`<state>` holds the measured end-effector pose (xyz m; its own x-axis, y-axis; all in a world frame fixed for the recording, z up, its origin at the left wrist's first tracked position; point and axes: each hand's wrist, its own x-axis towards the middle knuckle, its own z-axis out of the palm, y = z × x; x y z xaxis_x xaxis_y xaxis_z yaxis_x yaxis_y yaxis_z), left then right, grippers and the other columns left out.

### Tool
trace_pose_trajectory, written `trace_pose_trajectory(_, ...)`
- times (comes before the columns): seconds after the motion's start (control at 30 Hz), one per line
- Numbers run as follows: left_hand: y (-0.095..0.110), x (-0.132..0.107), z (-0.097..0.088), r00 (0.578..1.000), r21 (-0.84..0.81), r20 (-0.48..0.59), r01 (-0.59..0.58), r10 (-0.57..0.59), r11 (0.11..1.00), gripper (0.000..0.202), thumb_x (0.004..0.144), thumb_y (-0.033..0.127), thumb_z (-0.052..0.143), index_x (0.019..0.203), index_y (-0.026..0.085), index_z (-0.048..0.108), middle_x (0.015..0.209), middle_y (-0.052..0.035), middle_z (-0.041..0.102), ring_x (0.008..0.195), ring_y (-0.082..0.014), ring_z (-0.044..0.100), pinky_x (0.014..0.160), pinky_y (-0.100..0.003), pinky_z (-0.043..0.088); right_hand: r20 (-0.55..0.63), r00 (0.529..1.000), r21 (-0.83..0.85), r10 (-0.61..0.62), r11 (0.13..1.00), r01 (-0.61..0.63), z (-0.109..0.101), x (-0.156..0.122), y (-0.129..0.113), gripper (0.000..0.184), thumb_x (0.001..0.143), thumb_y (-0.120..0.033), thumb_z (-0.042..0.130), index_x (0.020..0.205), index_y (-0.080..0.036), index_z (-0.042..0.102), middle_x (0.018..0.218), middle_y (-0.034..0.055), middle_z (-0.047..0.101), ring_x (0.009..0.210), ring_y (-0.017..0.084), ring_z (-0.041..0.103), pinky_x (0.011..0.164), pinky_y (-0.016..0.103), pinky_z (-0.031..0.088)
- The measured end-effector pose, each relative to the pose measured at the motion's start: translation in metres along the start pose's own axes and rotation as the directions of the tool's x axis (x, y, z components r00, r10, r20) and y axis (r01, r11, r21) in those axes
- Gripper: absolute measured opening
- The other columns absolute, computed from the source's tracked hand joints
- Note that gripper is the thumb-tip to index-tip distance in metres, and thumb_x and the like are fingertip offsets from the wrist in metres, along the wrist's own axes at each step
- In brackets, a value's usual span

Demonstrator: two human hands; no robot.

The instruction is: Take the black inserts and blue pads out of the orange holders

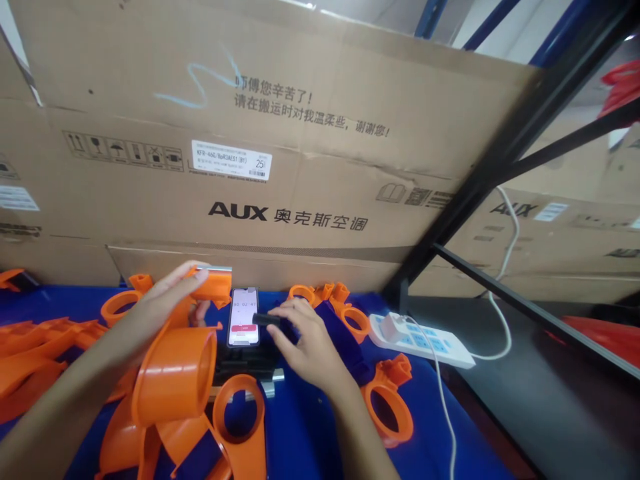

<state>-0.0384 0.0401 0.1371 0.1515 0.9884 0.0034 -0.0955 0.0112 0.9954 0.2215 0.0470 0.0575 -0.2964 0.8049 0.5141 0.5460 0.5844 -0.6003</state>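
My left hand (175, 283) is closed around the upper end of an orange plastic tape dispenser (175, 377), which has a metal strip along its top edge. The dispenser's wide round hub hangs below the hand. Some of my left fingers are hidden behind it. To the right, my right hand (307, 343) pinches a short black strip-like piece (266, 320) between thumb and fingers, apart from the dispenser. That piece overlaps the lower right edge of a phone (245, 300) with a running timer display. Several black pieces and metal strips (250, 365) lie just below the phone.
More orange dispensers (240, 407) lie on the blue surface (300, 433), with others heaped at left (30, 353) and right (387, 403). A white power strip (425, 343) with cables sits at right. A big cardboard box (250, 133) stands behind, beside a black metal frame (450, 200).
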Motion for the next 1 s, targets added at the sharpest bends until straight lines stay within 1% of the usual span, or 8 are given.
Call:
trace_pose_trajectory(0.07, 0.005, -0.001, -0.001, 0.999, -0.036, -0.035, 0.009, -0.010, 0.999, 0.032, 0.093, 0.054, 0.063, 0.087, 0.023, 0.059, 0.067, 0.0006, 0.056, 0.056, -0.0130, 0.050, 0.049, -0.022, 0.043, 0.151, 0.988, -0.056, -0.035, 0.997, 0.044, 0.005, -0.001, 0.002, 0.013, 0.095, -0.024, 0.070, 0.107, -0.024, 0.073, 0.105, 0.0064, 0.065, 0.101, 0.024, 0.061, 0.093, 0.041, 0.051)
trace_pose_trajectory(0.13, 0.007, -0.002, -0.001, 0.999, -0.039, -0.049, 0.006, -0.008, 0.999, 0.032, 0.093, 0.053, 0.064, 0.085, 0.022, 0.059, 0.067, 0.0003, 0.057, 0.057, -0.0126, 0.051, 0.050, -0.021, 0.044, 0.227, 0.973, -0.091, -0.052, 0.993, 0.074, 0.015, -0.002, 0.003, 0.012, 0.094, -0.024, 0.071, 0.106, -0.024, 0.074, 0.104, 0.0065, 0.065, 0.097, 0.024, 0.060, 0.093, 0.043, 0.050)
trace_pose_trajectory(0.37, 0.009, -0.003, -0.002, 0.998, -0.082, -0.055, 0.030, -0.034, 0.996, 0.031, 0.092, 0.051, 0.067, 0.088, 0.023, 0.055, 0.067, 0.0012, 0.060, 0.056, -0.0122, 0.054, 0.052, -0.021, 0.047, 0.269, 0.960, -0.047, -0.074, 0.995, 0.090, 0.060, -0.005, 0.011, 0.021, 0.094, -0.022, 0.072, 0.115, -0.022, 0.072, 0.097, 0.0064, 0.070, 0.092, 0.023, 0.060, 0.087, 0.039, 0.050)
trace_pose_trajectory(0.5, 0.008, -0.002, -0.004, 0.999, -0.068, -0.031, 0.011, -0.014, 0.998, 0.031, 0.093, 0.051, 0.066, 0.087, 0.022, 0.056, 0.067, 0.0016, 0.059, 0.057, -0.0113, 0.054, 0.055, -0.021, 0.046, 0.275, 0.956, 0.056, -0.103, 0.994, 0.091, 0.065, -0.003, 0.009, 0.013, 0.097, -0.022, 0.067, 0.108, -0.023, 0.075, 0.095, 0.0051, 0.073, 0.091, 0.021, 0.062, 0.088, 0.037, 0.049)
trace_pose_trajectory(0.67, -0.008, 0.006, -0.005, 0.997, 0.052, 0.064, -0.053, 0.050, 0.997, 0.035, 0.096, 0.055, 0.059, 0.085, 0.022, 0.060, 0.068, 0.0005, 0.061, 0.061, -0.0144, 0.056, 0.061, -0.026, 0.047, 0.112, 0.994, 0.146, -0.016, 0.989, -0.001, 0.053, -0.001, 0.004, 0.022, 0.105, -0.028, 0.054, 0.107, -0.024, 0.076, 0.097, 0.0062, 0.074, 0.091, 0.022, 0.063, 0.086, 0.037, 0.049)
trace_pose_trajectory(0.8, -0.026, 0.011, -0.002, 0.972, 0.217, 0.231, -0.012, -0.040, 0.976, 0.030, 0.095, 0.053, 0.060, 0.103, 0.024, 0.067, 0.073, -0.0024, 0.068, 0.063, -0.0193, 0.064, 0.060, -0.029, 0.048, -0.098, 0.988, 0.356, 0.119, 0.931, -0.077, 0.050, -0.003, 0.003, 0.028, 0.105, -0.038, 0.054, 0.122, -0.024, 0.070, 0.094, 0.0052, 0.071, 0.086, 0.020, 0.064, 0.080, 0.034, 0.052)
trace_pose_trajectory(0.9, -0.036, 0.009, 0.004, 0.931, 0.280, 0.341, 0.033, -0.132, 0.959, 0.023, 0.093, 0.044, 0.063, 0.107, 0.026, 0.065, 0.080, -0.0033, 0.072, 0.064, -0.0204, 0.068, 0.056, -0.028, 0.047, -0.126, 0.977, 0.489, 0.174, 0.867, -0.091, 0.051, -0.004, 0.003, 0.033, 0.102, -0.043, 0.058, 0.127, -0.023, 0.066, 0.097, 0.0050, 0.070, 0.086, 0.020, 0.065, 0.080, 0.033, 0.053)
trace_pose_trajectory(1.0, -0.042, 0.005, 0.009, 0.905, 0.304, 0.394, 0.039, -0.162, 0.952, 0.016, 0.091, 0.039, 0.066, 0.101, 0.026, 0.062, 0.081, -0.0019, 0.071, 0.064, -0.0200, 0.070, 0.054, -0.025, 0.045, -0.100, 0.977, 0.513, 0.187, 0.851, -0.110, 0.050, -0.002, 0.003, 0.026, 0.098, -0.043, 0.064, 0.112, -0.022, 0.071, 0.094, 0.0049, 0.069, 0.085, 0.020, 0.065, 0.078, 0.033, 0.054)
